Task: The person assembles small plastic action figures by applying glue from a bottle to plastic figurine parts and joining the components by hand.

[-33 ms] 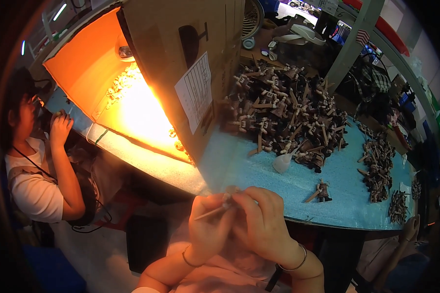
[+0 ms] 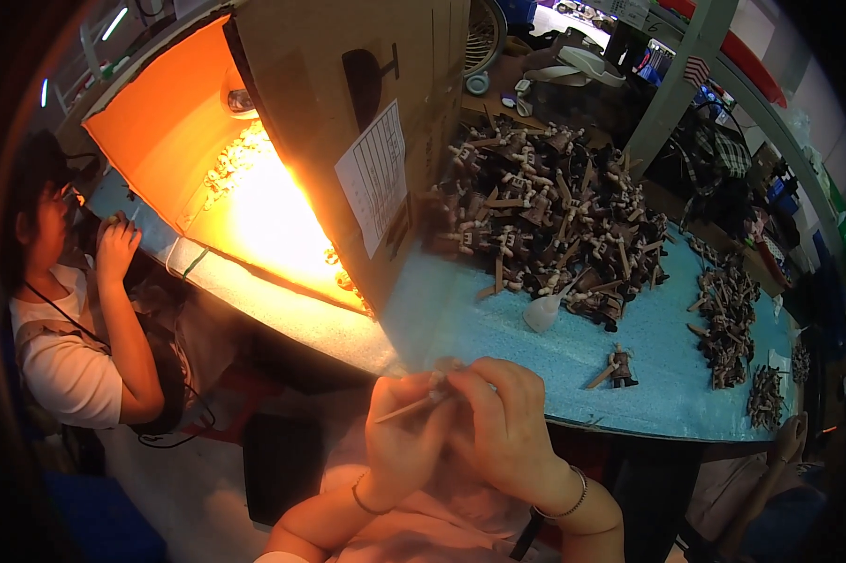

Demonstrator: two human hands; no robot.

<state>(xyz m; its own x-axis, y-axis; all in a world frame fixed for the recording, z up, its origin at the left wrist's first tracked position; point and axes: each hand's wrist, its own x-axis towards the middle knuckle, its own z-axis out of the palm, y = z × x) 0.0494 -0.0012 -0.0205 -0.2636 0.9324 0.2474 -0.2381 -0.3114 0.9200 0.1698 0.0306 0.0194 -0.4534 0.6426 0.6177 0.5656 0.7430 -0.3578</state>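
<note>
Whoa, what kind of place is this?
It's probably a workshop or small factory: heaps of look-alike little figures lie on a long blue tabletop, and another person is close by on the left.

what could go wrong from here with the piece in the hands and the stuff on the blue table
The small piece, pinched between the left hand and right hand, could slip and drop, perhaps past the near edge of the table.

The lone figure sits apart near that edge, so a stray arm might knock it off.

The white bottle is right by the big pile of figures; if the pile slides, it might get tipped.
</note>
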